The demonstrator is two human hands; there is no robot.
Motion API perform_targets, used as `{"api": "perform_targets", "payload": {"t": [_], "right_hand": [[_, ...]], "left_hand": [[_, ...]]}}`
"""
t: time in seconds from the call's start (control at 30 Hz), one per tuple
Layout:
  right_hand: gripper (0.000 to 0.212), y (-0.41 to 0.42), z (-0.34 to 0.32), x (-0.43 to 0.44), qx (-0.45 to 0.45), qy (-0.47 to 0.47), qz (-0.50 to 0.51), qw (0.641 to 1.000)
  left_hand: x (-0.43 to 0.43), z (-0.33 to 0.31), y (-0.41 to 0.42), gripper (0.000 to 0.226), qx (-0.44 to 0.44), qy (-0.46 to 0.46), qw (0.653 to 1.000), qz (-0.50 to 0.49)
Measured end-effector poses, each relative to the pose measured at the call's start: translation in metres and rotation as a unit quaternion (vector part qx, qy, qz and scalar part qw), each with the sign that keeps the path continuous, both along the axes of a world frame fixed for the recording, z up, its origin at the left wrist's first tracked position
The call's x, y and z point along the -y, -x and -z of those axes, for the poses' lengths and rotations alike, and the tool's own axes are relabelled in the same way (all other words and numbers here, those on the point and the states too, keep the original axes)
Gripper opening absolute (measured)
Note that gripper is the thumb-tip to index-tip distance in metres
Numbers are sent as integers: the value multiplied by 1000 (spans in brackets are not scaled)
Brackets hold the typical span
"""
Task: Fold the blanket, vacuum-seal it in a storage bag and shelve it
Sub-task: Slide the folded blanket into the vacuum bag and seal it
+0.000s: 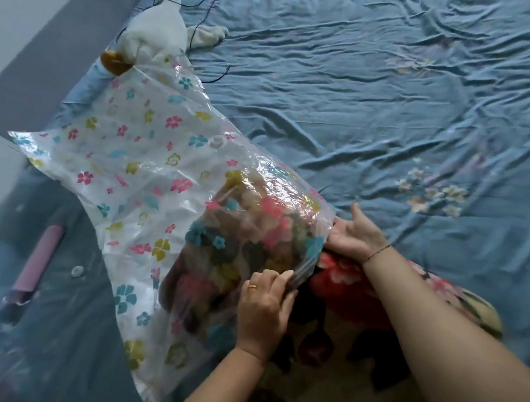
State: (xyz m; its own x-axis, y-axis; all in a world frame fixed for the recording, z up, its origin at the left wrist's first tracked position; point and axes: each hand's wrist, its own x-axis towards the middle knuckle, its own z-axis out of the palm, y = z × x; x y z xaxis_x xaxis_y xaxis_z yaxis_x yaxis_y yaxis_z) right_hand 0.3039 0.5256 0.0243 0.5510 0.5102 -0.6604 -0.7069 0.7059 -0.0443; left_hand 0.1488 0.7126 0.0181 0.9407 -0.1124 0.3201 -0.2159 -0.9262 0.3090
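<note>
A clear storage bag (138, 172) printed with small coloured flowers lies across the bed, its open mouth toward me. A folded blanket (351, 288), red and dark with a flower pattern, is partly inside the bag; its front part shows through the plastic and the rest sticks out near me. My left hand (264, 309) grips the near edge of the bag's mouth. My right hand (354, 234) holds the far edge of the mouth, fingers curled round the plastic. A round white valve (218, 141) sits on the bag's upper side.
The blue, wrinkled bed sheet (381, 93) stretches to the right and back. A white plush toy (161, 31) and a thin black cord (204, 21) lie at the bed's far left. A purple tube (37, 262) and a small white cap (77, 271) lie at left.
</note>
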Motion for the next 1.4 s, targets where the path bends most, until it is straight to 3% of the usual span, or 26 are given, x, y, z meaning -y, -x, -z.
{"api": "perform_targets", "payload": {"t": [0.2, 0.33, 0.4, 0.47, 0.53, 0.6, 0.67, 0.77, 0.87, 0.93, 1.03, 1.2, 1.3, 1.4], "right_hand": [[87, 10, 0, 3, -28, -31, 56, 998], [69, 18, -15, 11, 70, 99, -18, 992], [81, 33, -16, 14, 167, 195, -58, 965], [98, 54, -16, 17, 292, 329, -104, 892], [111, 66, -17, 15, 424, 424, -183, 779], [104, 67, -12, 7, 510, 552, -220, 622], [78, 57, -4, -4, 518, 669, -173, 505], [57, 32, 13, -10, 448, 783, -137, 409], [35, -2, 22, 6, 415, 820, -199, 340], [21, -23, 28, 22, 426, 831, -236, 269], [13, -38, 34, 48, 462, 838, -253, 140], [12, -50, 20, 103, 497, 810, -310, -35], [5, -46, 14, 146, 497, 813, -286, -104], [21, -23, 16, 174, 489, 828, -261, -88]], "left_hand": [[-1, -2, 7, 22, 10, 32, 999, 1], [3, -9, 6, 20, 4, 55, 998, -24], [5, -12, 5, 21, 6, 76, 996, -38], [8, -16, 4, 21, 10, 105, 993, -50], [11, -21, 1, 19, 19, 127, 990, -57], [13, -25, -2, 16, 31, 135, 989, -57], [13, -27, -3, 15, 41, 131, 989, -54], [13, -25, -1, 15, 40, 113, 992, -42], [14, -19, -2, 17, 36, 107, 993, -39], [20, -15, -5, 18, 35, 112, 992, -41], [37, -9, -8, 18, 33, 117, 992, -32], [76, -3, -18, 16, 40, 125, 991, 3], [96, -1, -23, 16, 41, 112, 992, 27], [109, 1, -22, 10, 41, 78, 995, 56]]}}
